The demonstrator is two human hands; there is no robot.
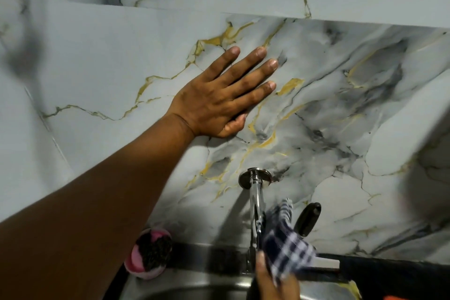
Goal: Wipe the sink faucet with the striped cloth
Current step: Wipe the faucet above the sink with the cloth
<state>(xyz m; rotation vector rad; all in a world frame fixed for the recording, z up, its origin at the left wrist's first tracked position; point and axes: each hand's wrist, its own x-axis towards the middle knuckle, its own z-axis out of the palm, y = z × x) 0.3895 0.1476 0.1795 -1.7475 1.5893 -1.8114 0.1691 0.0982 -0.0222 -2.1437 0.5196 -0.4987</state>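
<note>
A chrome faucet [255, 192] comes out of the marble wall through a round flange and reaches down toward the steel sink [194, 287]. My right hand [275, 280], at the bottom edge, grips the blue-and-white striped cloth [285, 241] and holds it against the right side of the faucet pipe. The cloth is blurred. My left hand [219, 97] rests flat on the wall tile above and left of the faucet, fingers straight and spread.
A pink bowl [148, 253] holding a dark scrubber sits on the sink ledge left of the faucet. A black handle [308, 219] stands just right of the cloth. The black counter edge [389, 268] runs off to the right. The marble wall [353, 105] fills the background.
</note>
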